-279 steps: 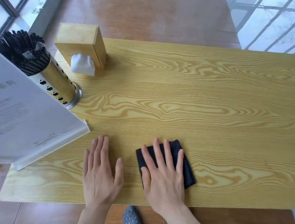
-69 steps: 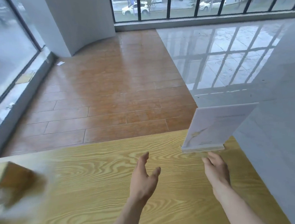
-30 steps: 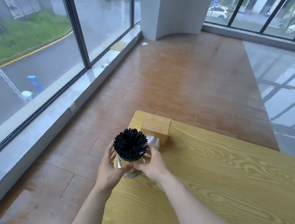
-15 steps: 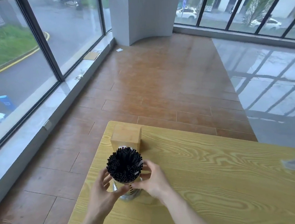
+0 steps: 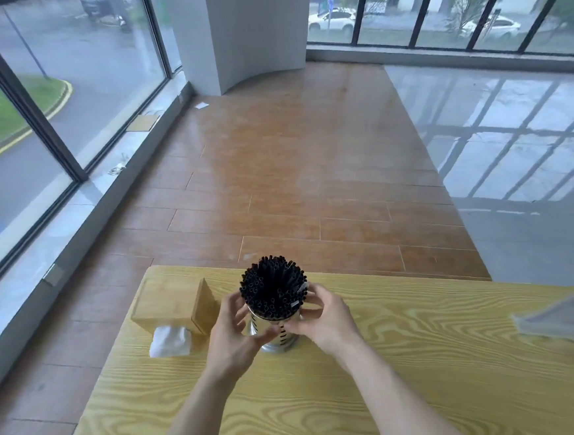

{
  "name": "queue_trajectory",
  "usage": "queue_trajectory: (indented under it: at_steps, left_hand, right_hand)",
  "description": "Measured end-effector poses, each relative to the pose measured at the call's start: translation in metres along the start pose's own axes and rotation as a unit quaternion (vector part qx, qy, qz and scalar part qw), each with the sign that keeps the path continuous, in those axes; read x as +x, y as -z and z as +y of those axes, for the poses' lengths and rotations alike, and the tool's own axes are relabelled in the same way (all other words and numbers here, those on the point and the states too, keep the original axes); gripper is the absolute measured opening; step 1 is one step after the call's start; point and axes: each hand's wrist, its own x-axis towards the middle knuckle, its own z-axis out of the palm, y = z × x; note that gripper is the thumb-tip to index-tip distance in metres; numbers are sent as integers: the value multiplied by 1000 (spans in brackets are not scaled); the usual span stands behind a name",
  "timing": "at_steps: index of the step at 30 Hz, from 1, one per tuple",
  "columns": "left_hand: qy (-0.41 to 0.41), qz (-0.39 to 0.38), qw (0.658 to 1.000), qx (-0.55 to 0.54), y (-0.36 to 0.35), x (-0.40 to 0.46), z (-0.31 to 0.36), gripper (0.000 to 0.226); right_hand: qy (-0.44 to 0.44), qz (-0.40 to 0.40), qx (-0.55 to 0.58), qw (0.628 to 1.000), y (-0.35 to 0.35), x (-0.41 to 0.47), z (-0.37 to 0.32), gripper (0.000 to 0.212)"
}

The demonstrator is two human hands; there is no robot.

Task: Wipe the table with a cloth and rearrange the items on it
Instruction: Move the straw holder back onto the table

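A shiny metal holder (image 5: 277, 334) packed with black straws (image 5: 272, 287) stands on the yellow wooden table (image 5: 327, 403) near its far edge. My left hand (image 5: 231, 338) cups the holder from the left and my right hand (image 5: 324, 317) from the right, fingers wrapped around the metal wall. Just left of the holder sits a wooden tissue box (image 5: 174, 307) with a white tissue (image 5: 170, 341) hanging from its front. No cloth is in view.
A clear acrylic sign stand (image 5: 568, 318) shows blurred at the table's right edge. Beyond the table lie a brown wood floor (image 5: 276, 184) and tall windows (image 5: 46, 99) on the left and at the back.
The straw holder, held in both hands, has shifted from in front of the tissue box to its right side. The view has swung to the right.
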Motion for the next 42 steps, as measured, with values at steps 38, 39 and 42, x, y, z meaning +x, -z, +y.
queue_trajectory:
  at_steps: [38,39,42]
  left_hand:
    - [7,52,991,125,-29,37,5,82]
    - [6,57,990,131,-24,33,5,81]
    - [5,73,987,144,-8,20,8,72]
  right_hand:
    - [-29,41,32,998,9,32,12,79]
    - [-34,49,34,998,8,28,13,75]
    - [-49,67,41,996,2,15,14,57]
